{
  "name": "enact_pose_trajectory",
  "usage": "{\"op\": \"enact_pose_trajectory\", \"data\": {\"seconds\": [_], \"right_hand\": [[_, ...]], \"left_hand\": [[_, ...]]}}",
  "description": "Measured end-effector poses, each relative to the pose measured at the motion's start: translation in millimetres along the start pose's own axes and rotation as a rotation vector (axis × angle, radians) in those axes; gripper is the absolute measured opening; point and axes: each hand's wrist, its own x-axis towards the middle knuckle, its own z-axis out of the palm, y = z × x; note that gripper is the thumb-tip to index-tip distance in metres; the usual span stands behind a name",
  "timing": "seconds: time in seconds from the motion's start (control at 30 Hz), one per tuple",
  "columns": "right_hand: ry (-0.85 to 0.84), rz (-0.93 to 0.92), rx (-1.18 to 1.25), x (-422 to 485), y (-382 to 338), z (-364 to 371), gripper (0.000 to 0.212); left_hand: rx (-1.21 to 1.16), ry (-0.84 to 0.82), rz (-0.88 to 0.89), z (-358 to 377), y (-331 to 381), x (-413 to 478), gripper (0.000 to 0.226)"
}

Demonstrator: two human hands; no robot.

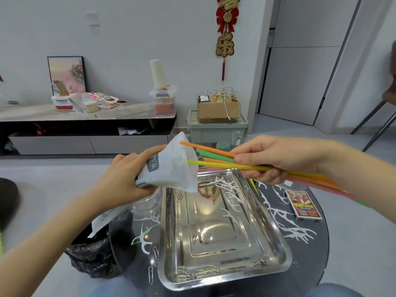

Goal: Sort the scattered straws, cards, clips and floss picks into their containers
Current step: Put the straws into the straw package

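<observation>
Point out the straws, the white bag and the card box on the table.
straws (214, 155): head view, on the green straw near its free end.
white bag (173, 168): head view, middle of its side.
card box (304, 203): head view, centre of its printed top.

Tray (214, 243) centre open to me, few clips (184, 274) at rim. Card box (303, 205) blocks worktop (308, 260) R side; black bag (94, 256) + clear jar (145, 203) crowd L edge.
</observation>
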Motion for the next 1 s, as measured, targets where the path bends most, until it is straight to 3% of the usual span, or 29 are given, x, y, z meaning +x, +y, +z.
{"op": "enact_pose_trajectory", "data": {"seconds": [0.17, 0.3, 0.4, 0.67, 0.87, 1.0], "right_hand": [[0.033, -0.058, 0.221, 5.8, -5.3, -0.9, 0.039], [0.227, 0.001, 0.102, 7.3, -5.3, -4.1, 0.047], [0.291, 0.003, 0.149, 8.0, -4.3, -5.6, 0.05], [0.182, 0.041, 0.035, 17.8, 4.5, 8.1, 0.033], [0.244, 0.06, -0.179, 24.2, 3.8, 18.4, 0.025], [0.252, 0.064, -0.148, 23.9, 4.7, 16.8, 0.025]], "left_hand": [[-0.022, 0.066, 0.005, 4.3, 0.4, -4.7, 0.082], [-0.034, 0.069, 0.003, 4.6, 2.0, -5.8, 0.081], [-0.078, 0.06, -0.007, 3.9, 2.7, -7.0, 0.081], [-0.14, 0.085, -0.034, 5.0, 6.2, -6.1, 0.086], [-0.141, 0.08, -0.049, 4.8, 4.6, -5.4, 0.085], [-0.145, 0.085, -0.063, 5.5, 4.2, -5.8, 0.085]]}}
